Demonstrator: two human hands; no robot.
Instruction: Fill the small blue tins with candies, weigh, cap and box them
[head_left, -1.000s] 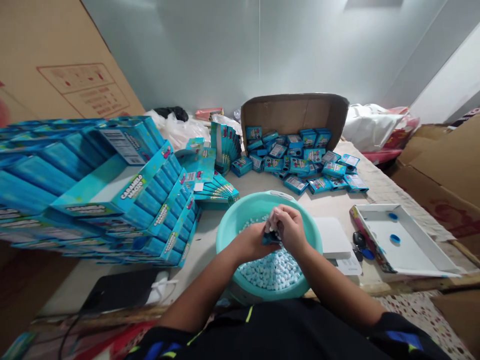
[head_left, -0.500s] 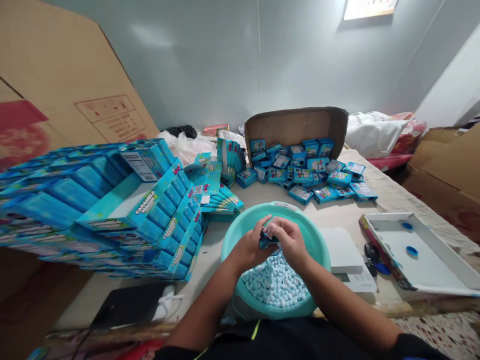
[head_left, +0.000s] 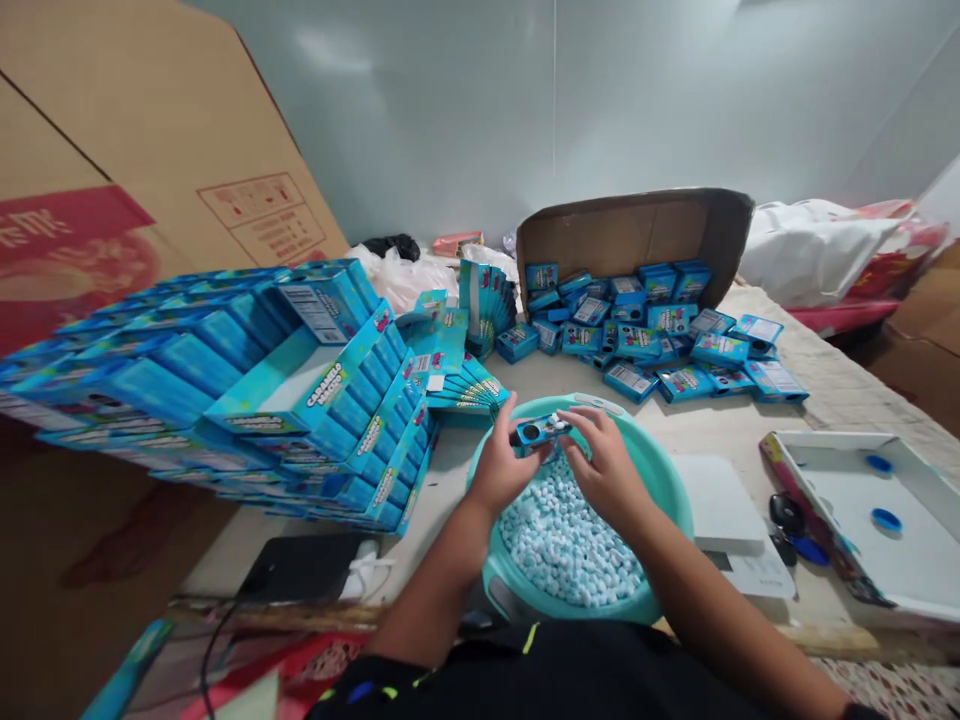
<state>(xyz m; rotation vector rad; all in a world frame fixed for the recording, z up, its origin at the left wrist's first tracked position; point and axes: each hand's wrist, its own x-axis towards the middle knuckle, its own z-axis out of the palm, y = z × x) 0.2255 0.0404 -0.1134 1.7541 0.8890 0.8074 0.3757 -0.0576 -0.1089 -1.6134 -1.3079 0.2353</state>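
Observation:
Over the tub, my left hand (head_left: 506, 455) grips a small blue candy box (head_left: 532, 432), tilted on its side with a dark round mark facing me. White and pale blue candies (head_left: 557, 423) show at the box's right end, which is open. At that end, my right hand (head_left: 604, 460) has its thumb and fingers closed about the box's edge, right beside the candies. Below both hands stands a turquoise tub (head_left: 671, 490), holding a heap of loose white and pale blue candies (head_left: 570, 545).
Stacked display trays of blue boxes (head_left: 322, 390) rise at left. Flat blue cartons (head_left: 450, 345) lie behind the tub. Filled-looking small boxes (head_left: 637, 340) spill from a brown carton (head_left: 600, 225). At right are a white scale (head_left: 724, 500) and a shallow white tray (head_left: 862, 510) with blue caps.
The small box has turned so its side faces me, with candies showing at its open end. My right-hand fingers have moved from over the box to its right end. The view has shifted left.

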